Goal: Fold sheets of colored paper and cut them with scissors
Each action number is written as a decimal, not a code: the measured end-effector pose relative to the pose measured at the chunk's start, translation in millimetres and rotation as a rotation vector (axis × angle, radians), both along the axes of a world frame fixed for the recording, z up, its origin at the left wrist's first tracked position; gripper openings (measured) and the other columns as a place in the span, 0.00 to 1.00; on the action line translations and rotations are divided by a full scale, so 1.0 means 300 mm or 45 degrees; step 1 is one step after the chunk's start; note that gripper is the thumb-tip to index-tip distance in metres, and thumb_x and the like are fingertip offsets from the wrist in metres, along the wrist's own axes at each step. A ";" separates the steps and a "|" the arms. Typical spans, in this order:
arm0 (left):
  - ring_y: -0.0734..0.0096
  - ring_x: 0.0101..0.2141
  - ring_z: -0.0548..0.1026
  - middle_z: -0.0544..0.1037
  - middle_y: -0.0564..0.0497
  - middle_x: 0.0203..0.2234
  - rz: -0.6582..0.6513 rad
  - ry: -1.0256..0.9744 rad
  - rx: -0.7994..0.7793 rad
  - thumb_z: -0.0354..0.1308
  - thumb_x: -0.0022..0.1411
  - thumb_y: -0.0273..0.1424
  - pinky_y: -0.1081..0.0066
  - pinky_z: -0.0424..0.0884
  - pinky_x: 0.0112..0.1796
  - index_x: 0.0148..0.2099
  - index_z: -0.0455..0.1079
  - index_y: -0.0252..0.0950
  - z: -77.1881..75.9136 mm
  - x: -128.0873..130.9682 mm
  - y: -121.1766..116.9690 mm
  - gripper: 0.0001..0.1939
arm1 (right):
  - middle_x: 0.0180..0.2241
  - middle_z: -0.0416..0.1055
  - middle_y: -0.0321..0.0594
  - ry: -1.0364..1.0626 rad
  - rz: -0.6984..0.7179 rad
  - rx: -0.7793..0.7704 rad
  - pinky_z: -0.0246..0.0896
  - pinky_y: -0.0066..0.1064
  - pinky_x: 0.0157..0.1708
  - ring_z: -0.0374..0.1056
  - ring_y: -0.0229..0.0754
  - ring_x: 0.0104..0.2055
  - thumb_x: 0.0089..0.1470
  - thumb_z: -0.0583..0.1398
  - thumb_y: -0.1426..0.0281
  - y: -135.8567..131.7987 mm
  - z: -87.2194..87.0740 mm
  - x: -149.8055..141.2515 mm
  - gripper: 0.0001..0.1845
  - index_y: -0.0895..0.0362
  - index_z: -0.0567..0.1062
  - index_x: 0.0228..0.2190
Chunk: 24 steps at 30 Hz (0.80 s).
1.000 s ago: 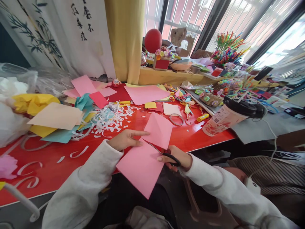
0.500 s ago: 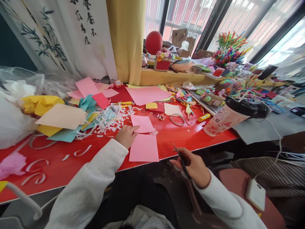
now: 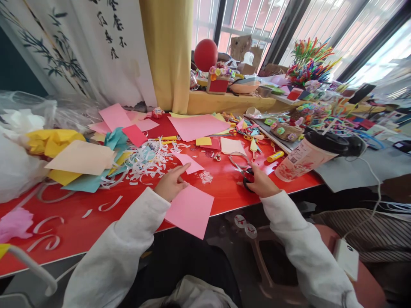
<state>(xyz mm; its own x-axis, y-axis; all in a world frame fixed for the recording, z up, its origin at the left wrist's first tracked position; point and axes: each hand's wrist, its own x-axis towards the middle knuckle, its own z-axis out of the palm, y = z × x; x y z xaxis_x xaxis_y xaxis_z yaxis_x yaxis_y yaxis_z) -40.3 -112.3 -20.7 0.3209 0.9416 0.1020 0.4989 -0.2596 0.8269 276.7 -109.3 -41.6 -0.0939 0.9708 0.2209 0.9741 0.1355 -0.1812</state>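
My left hand (image 3: 170, 183) is over the red table, thumb and index finger apart, gripping the upper left corner of a pink paper sheet (image 3: 192, 209) near the thumb. That sheet lies turned at an angle, its lower corner jutting past the table's front edge. Just beyond my fingertips is a smaller pink piece of paper (image 3: 189, 162), with a small heap of pale pink scraps (image 3: 206, 176) beside it. To the right, my right hand (image 3: 260, 182) holds black-handled scissors (image 3: 246, 179) low at the table, blades pointing left. A grey ring-shaped band (image 3: 239, 160) lies just behind them.
White paper shreds (image 3: 147, 162) and stacked coloured paper (image 3: 81, 157) cover the left side. A large cup with a black lid (image 3: 302, 158) leans at the right, near a yellow glue stick (image 3: 275, 156). A white cable (image 3: 378, 192) hangs down to a white device (image 3: 346, 259).
My right hand has carried the scissors forward from before the table edge to the tabletop. The front pink sheet has turned and slid towards me, away from the smaller piece, which has also turned.
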 end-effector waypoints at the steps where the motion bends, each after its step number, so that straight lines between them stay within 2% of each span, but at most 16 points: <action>1: 0.77 0.26 0.67 0.69 0.46 0.43 -0.012 -0.006 -0.008 0.56 0.50 0.28 0.70 0.68 0.35 0.60 0.57 0.35 -0.001 0.001 -0.001 0.32 | 0.45 0.68 0.57 -0.038 0.027 -0.124 0.61 0.38 0.42 0.65 0.52 0.45 0.44 0.61 0.64 0.013 0.007 0.014 0.39 0.68 0.57 0.55; 3: 0.76 0.27 0.69 0.69 0.45 0.46 -0.014 -0.011 -0.028 0.55 0.51 0.29 0.69 0.69 0.36 0.60 0.57 0.35 -0.003 0.002 -0.002 0.33 | 0.45 0.68 0.54 -0.147 0.072 -0.332 0.61 0.36 0.41 0.66 0.51 0.45 0.43 0.62 0.64 0.031 0.038 0.032 0.40 0.64 0.57 0.55; 6: 0.69 0.35 0.73 0.69 0.44 0.50 0.019 0.047 -0.027 0.56 0.51 0.31 0.66 0.69 0.43 0.59 0.59 0.35 0.000 0.004 -0.004 0.31 | 0.43 0.70 0.51 -0.337 0.063 -0.413 0.60 0.37 0.38 0.67 0.53 0.44 0.43 0.63 0.64 0.041 0.108 0.023 0.34 0.58 0.64 0.52; 8: 0.63 0.45 0.72 0.69 0.45 0.51 0.050 0.128 0.003 0.55 0.53 0.33 0.64 0.64 0.49 0.56 0.63 0.35 0.005 0.004 -0.006 0.27 | 0.41 0.70 0.54 -0.432 -0.022 -0.329 0.58 0.42 0.40 0.67 0.55 0.43 0.47 0.61 0.67 0.023 0.146 -0.023 0.23 0.60 0.70 0.46; 10: 0.62 0.51 0.67 0.71 0.47 0.50 0.078 0.190 0.035 0.52 0.56 0.32 0.64 0.61 0.53 0.54 0.66 0.35 0.006 0.003 -0.007 0.22 | 0.37 0.72 0.55 -0.453 -0.060 -0.129 0.56 0.45 0.44 0.68 0.54 0.41 0.53 0.55 0.73 -0.032 0.155 -0.110 0.14 0.64 0.73 0.41; 12: 0.64 0.51 0.68 0.72 0.49 0.49 0.090 0.212 0.087 0.49 0.58 0.29 0.66 0.62 0.52 0.52 0.68 0.37 -0.002 0.003 -0.006 0.19 | 0.36 0.74 0.53 -0.336 0.082 0.124 0.58 0.42 0.44 0.69 0.50 0.40 0.57 0.49 0.74 -0.125 0.127 -0.232 0.16 0.63 0.73 0.41; 13: 0.64 0.50 0.69 0.73 0.49 0.49 0.083 0.221 0.140 0.49 0.58 0.28 0.67 0.63 0.51 0.51 0.69 0.38 -0.009 0.003 -0.005 0.19 | 0.41 0.73 0.51 -0.244 0.274 0.206 0.59 0.40 0.44 0.68 0.49 0.44 0.58 0.49 0.72 -0.178 0.100 -0.298 0.16 0.61 0.72 0.43; 15: 0.66 0.46 0.72 0.75 0.50 0.45 0.070 0.239 0.331 0.49 0.58 0.27 0.68 0.67 0.47 0.48 0.71 0.39 -0.023 0.003 -0.001 0.17 | 0.50 0.68 0.47 -0.073 0.617 0.296 0.59 0.36 0.48 0.63 0.48 0.52 0.56 0.53 0.62 -0.278 0.033 -0.412 0.23 0.60 0.67 0.51; 17: 0.68 0.40 0.74 0.78 0.49 0.39 0.130 0.240 0.640 0.49 0.60 0.28 0.70 0.69 0.43 0.46 0.73 0.39 -0.029 -0.001 0.003 0.14 | 0.51 0.67 0.41 -0.028 0.776 0.333 0.58 0.36 0.51 0.60 0.47 0.54 0.57 0.52 0.63 -0.339 -0.027 -0.471 0.21 0.58 0.67 0.50; 19: 0.71 0.33 0.74 0.77 0.49 0.32 0.282 0.209 0.988 0.51 0.60 0.29 0.71 0.70 0.37 0.43 0.74 0.39 -0.018 -0.011 0.004 0.12 | 0.51 0.67 0.39 -0.011 0.806 0.302 0.55 0.37 0.54 0.59 0.45 0.56 0.58 0.50 0.71 -0.351 -0.061 -0.463 0.18 0.58 0.68 0.49; 21: 0.72 0.30 0.71 0.72 0.49 0.27 0.498 0.145 1.283 0.55 0.58 0.30 0.72 0.69 0.33 0.40 0.75 0.39 0.007 -0.025 0.000 0.09 | 0.51 0.67 0.40 0.005 0.772 0.231 0.53 0.40 0.56 0.58 0.44 0.57 0.55 0.49 0.79 -0.329 -0.066 -0.409 0.21 0.58 0.68 0.49; 24: 0.72 0.31 0.68 0.68 0.48 0.30 0.752 0.054 1.508 0.60 0.54 0.29 0.73 0.66 0.29 0.37 0.75 0.38 0.051 -0.043 -0.029 0.07 | 0.53 0.65 0.46 0.122 0.582 0.205 0.44 0.49 0.59 0.54 0.47 0.59 0.50 0.47 0.84 -0.299 -0.040 -0.331 0.25 0.60 0.70 0.48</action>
